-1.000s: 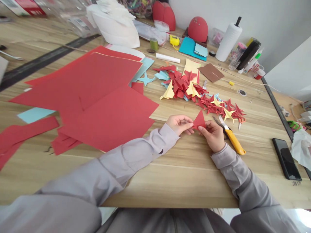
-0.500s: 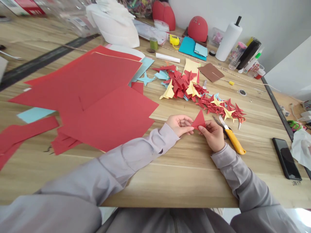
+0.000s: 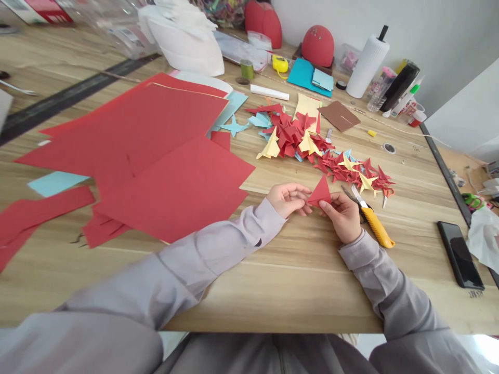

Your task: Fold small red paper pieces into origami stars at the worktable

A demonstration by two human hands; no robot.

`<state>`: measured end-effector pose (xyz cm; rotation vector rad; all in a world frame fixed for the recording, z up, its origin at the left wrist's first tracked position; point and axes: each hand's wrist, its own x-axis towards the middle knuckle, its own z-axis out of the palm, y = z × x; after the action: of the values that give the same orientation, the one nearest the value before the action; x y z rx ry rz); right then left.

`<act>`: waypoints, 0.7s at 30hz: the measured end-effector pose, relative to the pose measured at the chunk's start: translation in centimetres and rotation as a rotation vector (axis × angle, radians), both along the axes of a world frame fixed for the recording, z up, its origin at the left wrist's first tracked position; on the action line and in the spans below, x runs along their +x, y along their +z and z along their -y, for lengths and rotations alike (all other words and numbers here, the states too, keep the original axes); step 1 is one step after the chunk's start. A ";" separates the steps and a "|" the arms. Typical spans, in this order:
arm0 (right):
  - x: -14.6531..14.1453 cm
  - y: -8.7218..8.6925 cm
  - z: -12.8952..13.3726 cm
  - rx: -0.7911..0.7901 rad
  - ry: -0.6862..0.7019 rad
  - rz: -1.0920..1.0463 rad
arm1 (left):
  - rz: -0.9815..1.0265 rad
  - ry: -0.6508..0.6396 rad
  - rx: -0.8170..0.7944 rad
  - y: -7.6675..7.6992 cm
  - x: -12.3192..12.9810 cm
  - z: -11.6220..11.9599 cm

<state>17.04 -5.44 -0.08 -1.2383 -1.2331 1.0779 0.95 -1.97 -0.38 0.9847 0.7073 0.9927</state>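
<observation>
A small red paper [image 3: 321, 191], folded into a triangle, is held just above the table with its point up. My right hand [image 3: 343, 214] pinches its lower right corner between thumb and fingers. At the left corner is my left hand [image 3: 289, 199], its fingers loosely curled and apart. Its thumb is off the paper, while the fingertips lie close to the corner or touch it. Just behind the hands lies a pile of folded red paper stars [image 3: 290, 136] with some yellow and blue ones. Beside my right hand are a yellow utility knife [image 3: 376, 226] and partly hidden dark scissors [image 3: 346, 193].
Large red paper sheets [image 3: 175, 182] cover the table on the left, with red strips [image 3: 47, 213] nearby. A phone [image 3: 460, 254] lies at the right. Farther back are a brown paper square [image 3: 339, 115], a tape measure [image 3: 279, 64] and a white bottle [image 3: 366, 65].
My left thumb has drawn back slightly to the left, off the red paper. The right hand keeps its pinch, and the paper has barely shifted.
</observation>
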 end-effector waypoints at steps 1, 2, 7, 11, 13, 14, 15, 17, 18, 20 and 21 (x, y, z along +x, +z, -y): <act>0.0 0.0 0.0 -0.001 0.001 0.003 | -0.001 0.004 -0.002 0.0 0.0 0.0; 0.0 0.0 0.0 -0.001 0.002 0.005 | -0.010 0.010 -0.001 -0.1 0.0 -0.1; -0.1 -0.1 0.1 -0.002 -0.005 -0.001 | -0.054 -0.007 0.011 -0.2 0.1 -0.3; -0.1 0.1 0.1 -0.015 -0.004 0.002 | -0.061 -0.022 0.020 -0.1 0.0 -0.4; -0.2 0.1 0.1 -0.016 -0.007 0.007 | -0.061 -0.024 0.028 -0.1 0.0 -0.4; -0.2 0.2 0.1 -0.016 -0.009 0.009 | -0.057 -0.021 0.031 -0.2 0.0 -0.4; -0.2 0.2 0.1 -0.017 -0.010 0.009 | -0.054 -0.019 0.032 -0.3 0.0 -0.5; -0.1 0.2 0.1 -0.021 -0.009 0.002 | -0.049 -0.017 0.033 -0.5 0.1 -0.5; -0.1 0.1 0.1 -0.024 -0.007 -0.003 | -0.047 -0.014 0.036 -0.6 0.1 -0.5; -0.1 0.1 0.1 -0.026 -0.004 -0.011 | -0.055 -0.016 0.041 -0.6 0.2 -0.4; -0.1 0.2 0.1 -0.024 -0.001 -0.014 | -0.064 -0.020 0.044 -0.5 0.2 -0.4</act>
<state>16.94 -5.51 0.07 -1.2478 -1.2118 1.1017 1.14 -1.58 -0.91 1.0644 0.7299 0.9661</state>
